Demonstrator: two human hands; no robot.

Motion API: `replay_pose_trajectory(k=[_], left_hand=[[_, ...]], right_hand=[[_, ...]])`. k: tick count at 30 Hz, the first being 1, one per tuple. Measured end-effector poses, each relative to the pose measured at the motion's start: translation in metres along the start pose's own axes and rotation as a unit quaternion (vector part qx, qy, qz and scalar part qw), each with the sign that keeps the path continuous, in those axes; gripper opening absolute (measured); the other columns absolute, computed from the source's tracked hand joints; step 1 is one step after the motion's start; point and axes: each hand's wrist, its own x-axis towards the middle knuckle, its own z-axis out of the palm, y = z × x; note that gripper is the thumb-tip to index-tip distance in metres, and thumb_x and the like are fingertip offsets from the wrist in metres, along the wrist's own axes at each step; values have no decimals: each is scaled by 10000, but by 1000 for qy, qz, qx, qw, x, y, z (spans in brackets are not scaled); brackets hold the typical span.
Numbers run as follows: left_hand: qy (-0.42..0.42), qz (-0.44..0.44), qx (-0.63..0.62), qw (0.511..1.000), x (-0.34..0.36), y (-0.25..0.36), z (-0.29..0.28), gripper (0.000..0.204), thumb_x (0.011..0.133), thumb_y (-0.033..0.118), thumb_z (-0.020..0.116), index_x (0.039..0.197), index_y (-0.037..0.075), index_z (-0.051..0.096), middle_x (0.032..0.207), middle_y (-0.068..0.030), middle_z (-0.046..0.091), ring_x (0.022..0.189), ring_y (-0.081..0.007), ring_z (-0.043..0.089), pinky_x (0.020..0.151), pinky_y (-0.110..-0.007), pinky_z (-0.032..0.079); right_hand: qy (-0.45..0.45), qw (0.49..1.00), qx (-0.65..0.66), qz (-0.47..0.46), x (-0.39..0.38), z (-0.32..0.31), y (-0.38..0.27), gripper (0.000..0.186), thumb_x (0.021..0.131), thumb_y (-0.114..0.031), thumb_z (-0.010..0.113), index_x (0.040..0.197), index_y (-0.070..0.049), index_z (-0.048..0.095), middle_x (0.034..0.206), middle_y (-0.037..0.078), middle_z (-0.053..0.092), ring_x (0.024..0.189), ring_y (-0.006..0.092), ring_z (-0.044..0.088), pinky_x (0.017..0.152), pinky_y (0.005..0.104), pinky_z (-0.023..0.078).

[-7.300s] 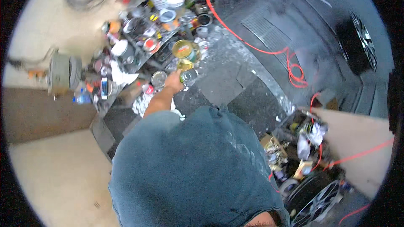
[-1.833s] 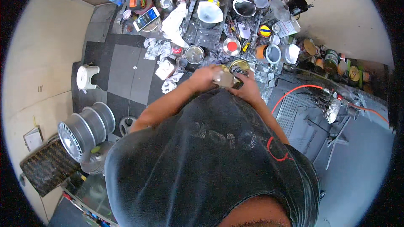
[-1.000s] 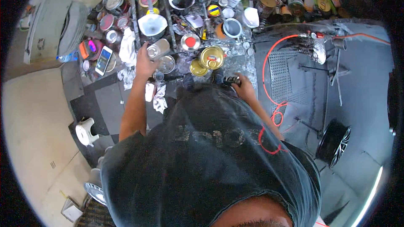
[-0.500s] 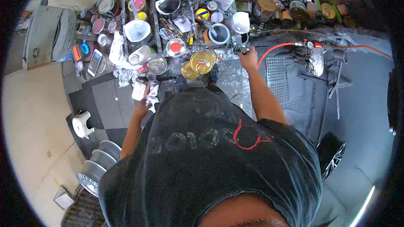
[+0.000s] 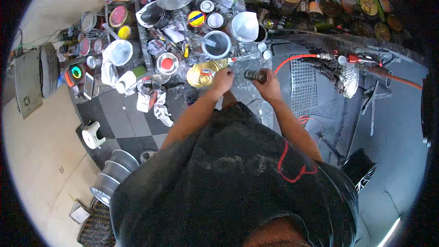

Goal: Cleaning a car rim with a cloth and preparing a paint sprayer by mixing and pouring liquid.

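Observation:
My right hand (image 5: 269, 85) is closed around a small dark cylindrical container (image 5: 254, 76), which lies tilted with its far end toward my left hand. Close by, my left hand (image 5: 223, 81) has its fingers curled together beside the gold tins (image 5: 199, 76) at the front of the cluttered bench. Whatever may be between those fingers is too small to make out. A gap separates my left hand from the dark container. Behind the hands stands a tub with a stirring stick (image 5: 216, 45), and to its left a tin with a red centre (image 5: 168, 63).
Paint tins, a white bowl (image 5: 118, 52) and a white plastic cup (image 5: 245, 26) crowd the bench. Crumpled white cloth (image 5: 162, 110) hangs off its front left. A red air hose (image 5: 292, 58) runs right to a spray gun. Wheel rims (image 5: 114, 174) stand on the floor at left.
My left hand has come from the white cloth at left to the middle, beside the gold tins. The right hand has drawn the dark container slightly nearer. The view has shifted right.

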Motion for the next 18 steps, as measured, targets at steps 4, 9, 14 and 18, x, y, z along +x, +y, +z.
replay_pose_trajectory(k=[4,9,14,18], left_hand=[[185,-207,-91,956,62,40,53,359,805,295,678,1047,35,624,1049,-199,664,974,-373,630,835,-432,505],[308,-231,-146,911,91,45,69,418,782,268,705,1102,23,598,1075,-210,654,1018,-375,621,880,-444,491],[242,-274,-57,929,91,32,66,402,800,277,673,1103,21,604,1080,-219,650,1025,-382,615,882,-454,490],[231,-219,49,947,92,1,72,397,809,301,644,1094,27,608,1073,-226,649,1008,-388,620,863,-468,496]], right_hand=[[-49,998,5,40,-46,-26,10,502,692,-207,778,1113,-32,569,1050,210,599,945,380,605,829,434,496],[-67,996,0,60,-70,-39,31,498,696,-204,766,1123,-40,568,1067,209,599,971,376,608,831,443,497],[-37,999,23,23,-20,-35,30,496,689,-193,779,1105,-15,577,1036,190,625,970,350,620,816,416,501],[6,998,-54,-14,57,-31,-14,512,697,-213,753,1131,-21,560,1044,205,609,974,384,602,836,444,494]])
